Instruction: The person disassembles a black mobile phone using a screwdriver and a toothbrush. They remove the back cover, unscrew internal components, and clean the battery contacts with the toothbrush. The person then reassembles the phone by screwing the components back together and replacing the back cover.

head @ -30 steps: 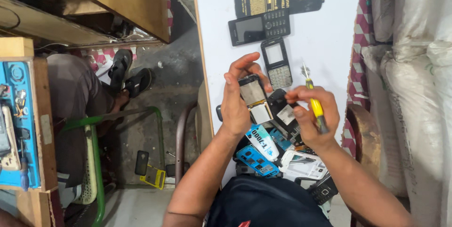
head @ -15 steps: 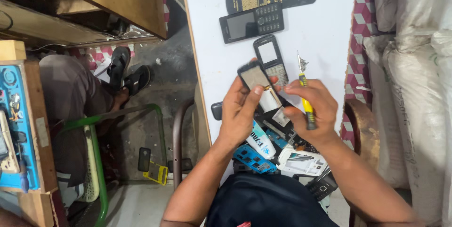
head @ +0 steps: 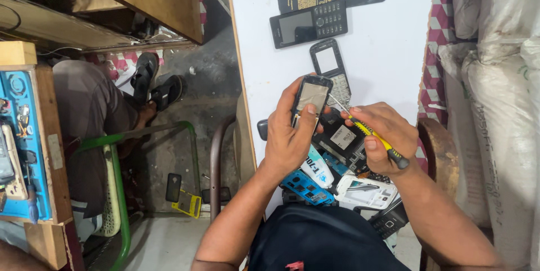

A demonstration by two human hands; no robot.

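Worktop (head: 388,74) under your hands is plain white, with a grey concrete floor (head: 216,74) at nine o'clock and pale woven sacks (head: 500,108) at three. Two dark keypad phones (head: 308,23) lie at twelve o'clock, loose phone parts (head: 337,181) at six. Your left hand (head: 289,136) has its grip closed around a small phone shell (head: 310,98), dark-framed with a grey panel, at the centre. Your right hand (head: 385,136) grips a yellow-handled screwdriver (head: 376,137), tip at the shell's edge.

Screwdriver (head: 368,134) right of held phone (head: 310,98)
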